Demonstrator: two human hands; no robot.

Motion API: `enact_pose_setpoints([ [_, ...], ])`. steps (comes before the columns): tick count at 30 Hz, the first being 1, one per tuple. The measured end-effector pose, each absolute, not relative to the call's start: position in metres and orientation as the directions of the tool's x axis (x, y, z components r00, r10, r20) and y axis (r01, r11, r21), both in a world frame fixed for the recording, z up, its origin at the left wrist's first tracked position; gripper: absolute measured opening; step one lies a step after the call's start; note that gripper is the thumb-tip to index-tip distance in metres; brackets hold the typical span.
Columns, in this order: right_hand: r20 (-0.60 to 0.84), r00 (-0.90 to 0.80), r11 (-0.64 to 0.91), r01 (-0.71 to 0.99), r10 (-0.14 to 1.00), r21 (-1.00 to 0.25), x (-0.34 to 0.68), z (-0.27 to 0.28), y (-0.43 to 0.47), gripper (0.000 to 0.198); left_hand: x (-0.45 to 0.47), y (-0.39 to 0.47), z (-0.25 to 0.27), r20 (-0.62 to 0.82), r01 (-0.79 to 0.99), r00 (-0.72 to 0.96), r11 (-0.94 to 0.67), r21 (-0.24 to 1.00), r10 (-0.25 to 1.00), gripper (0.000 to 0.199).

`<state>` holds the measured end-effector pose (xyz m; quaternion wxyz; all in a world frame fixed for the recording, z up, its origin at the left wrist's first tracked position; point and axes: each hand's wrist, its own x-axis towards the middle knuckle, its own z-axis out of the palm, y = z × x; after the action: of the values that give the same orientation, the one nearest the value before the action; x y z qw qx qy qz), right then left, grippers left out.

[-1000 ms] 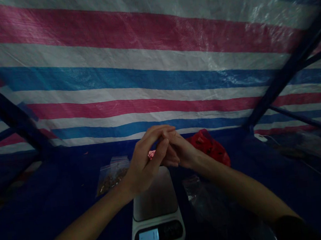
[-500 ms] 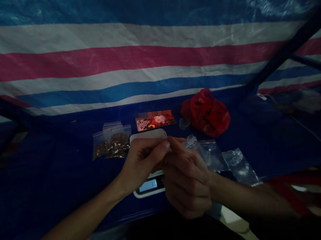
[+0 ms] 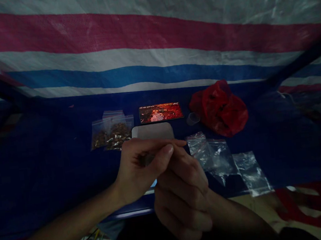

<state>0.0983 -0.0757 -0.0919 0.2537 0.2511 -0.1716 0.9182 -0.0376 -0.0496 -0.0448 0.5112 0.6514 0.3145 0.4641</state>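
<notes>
My left hand (image 3: 146, 167) and my right hand (image 3: 185, 193) meet over the front of a white digital scale (image 3: 152, 130). Thumb and fingers of the left hand are closed together, with a dim, greyish bit of something in the hollow of the palm that I cannot make out. Against those fingertips press the curled fingers of my right hand; whatever they pinch is hidden. The hands cover most of the scale and nearly all of its lit display. To its left lie zip bags (image 3: 118, 136) with brown pieces inside.
A lit phone (image 3: 161, 112) lies behind the scale. Right of it are a small clear cup (image 3: 193, 119) and a crumpled red plastic bag (image 3: 221, 108). Several clear zip bags (image 3: 220, 154) lie at the right, one (image 3: 252, 173) over the blue table's front edge. Striped sheeting (image 3: 151, 29) hangs behind.
My view has tilted downward, so the table things sit higher in it. Both hands remain joined and now hide more of the scale and its display.
</notes>
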Motion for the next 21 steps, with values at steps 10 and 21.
enact_pose_setpoints([
  [10, 0.225, -0.840, -0.765, -0.543, 0.494, -0.348, 0.083, -0.118, -0.084, 0.083, -0.038, -0.052, -0.046, 0.209, -0.139, 0.385, -0.168, 0.976, 0.899, 0.024],
  [21, 0.671, -0.600, -0.797, -0.603, 0.436, -0.021, 0.076, -0.082, -0.076, 0.085, -0.041, -0.054, -0.048, 0.165, -0.150, 0.394, -0.114, 0.982, 0.904, 0.024],
])
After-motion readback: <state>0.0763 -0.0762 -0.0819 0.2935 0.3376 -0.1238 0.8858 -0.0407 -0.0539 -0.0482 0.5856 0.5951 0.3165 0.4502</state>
